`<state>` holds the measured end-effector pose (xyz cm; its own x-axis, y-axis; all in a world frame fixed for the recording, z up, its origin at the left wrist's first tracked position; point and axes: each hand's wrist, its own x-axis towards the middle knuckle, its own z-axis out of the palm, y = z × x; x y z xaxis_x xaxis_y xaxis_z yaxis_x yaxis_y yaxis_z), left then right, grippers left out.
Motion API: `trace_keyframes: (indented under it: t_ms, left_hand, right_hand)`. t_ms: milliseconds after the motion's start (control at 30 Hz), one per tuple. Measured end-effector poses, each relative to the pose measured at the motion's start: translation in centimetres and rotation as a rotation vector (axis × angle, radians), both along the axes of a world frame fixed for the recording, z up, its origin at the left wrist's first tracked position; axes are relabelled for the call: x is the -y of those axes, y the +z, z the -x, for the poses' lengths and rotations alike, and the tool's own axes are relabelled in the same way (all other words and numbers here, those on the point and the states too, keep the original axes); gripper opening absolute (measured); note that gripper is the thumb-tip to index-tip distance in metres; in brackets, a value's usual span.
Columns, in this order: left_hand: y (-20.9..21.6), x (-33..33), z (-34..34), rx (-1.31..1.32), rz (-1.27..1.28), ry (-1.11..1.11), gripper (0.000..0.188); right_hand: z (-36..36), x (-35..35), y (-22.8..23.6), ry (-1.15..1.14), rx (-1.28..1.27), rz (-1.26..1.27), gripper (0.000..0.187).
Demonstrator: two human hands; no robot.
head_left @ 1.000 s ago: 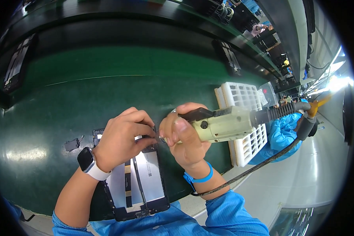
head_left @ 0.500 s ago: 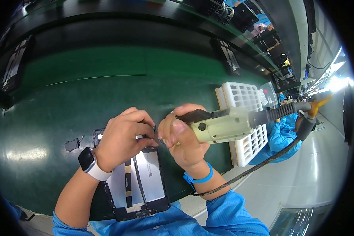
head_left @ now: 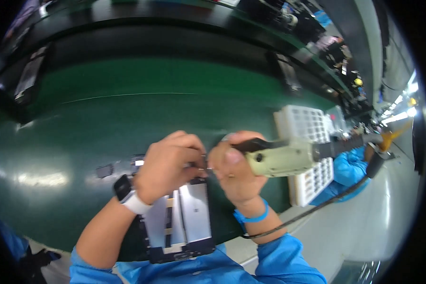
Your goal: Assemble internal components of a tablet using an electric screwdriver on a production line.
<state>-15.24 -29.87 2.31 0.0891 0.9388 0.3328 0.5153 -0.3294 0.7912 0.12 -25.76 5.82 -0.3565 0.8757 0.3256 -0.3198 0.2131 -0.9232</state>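
1. At 3 o'clock from view centre, one white gridded tray [head_left: 300, 187] is stood at the edge of the green bench [head_left: 104, 123], a beige layer [head_left: 284, 123] against its left side. Contents of the compartments cannot be made out.
2. Between 2 and 3 o'clock, one clear container [head_left: 336, 117] is noted behind the tray; a small red patch is seen there, blurred.
3. Count: one opened flat device [head_left: 176, 220] at 7 o'clock; one small dark part [head_left: 104, 171] between 8 and 9; two dark-framed panels, at 10 [head_left: 32, 73] and between 1 and 2 [head_left: 287, 73].
4. One cream corded tool [head_left: 281, 158] is gripped in the right hand [head_left: 236, 163], its front end directed at 9 o'clock.
5. The left hand [head_left: 173, 163] is curled over the device's upper end; whether anything is pinched cannot be told.
6. Versus 0.5 s earlier: bench contents are shifted rightward in view and blurred; the hands' arrangement is unchanged.
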Motion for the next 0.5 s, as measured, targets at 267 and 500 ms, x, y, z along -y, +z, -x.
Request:
trace_keyframes:
  t_ms: [267, 500]
  left_hand:
    - [-1.0, -0.2, -0.3, 0.043, -0.116, -0.041, 0.020]
    - [-1.0, 0.3, -0.5, 0.046, -0.112, -0.005, 0.018]
  right_hand:
    - [-0.3, -0.3, -0.3, -0.018, -0.099, -0.078, 0.024]
    - [-0.6, -0.6, -1.6, 0.011, -0.155, -0.068, 0.024]
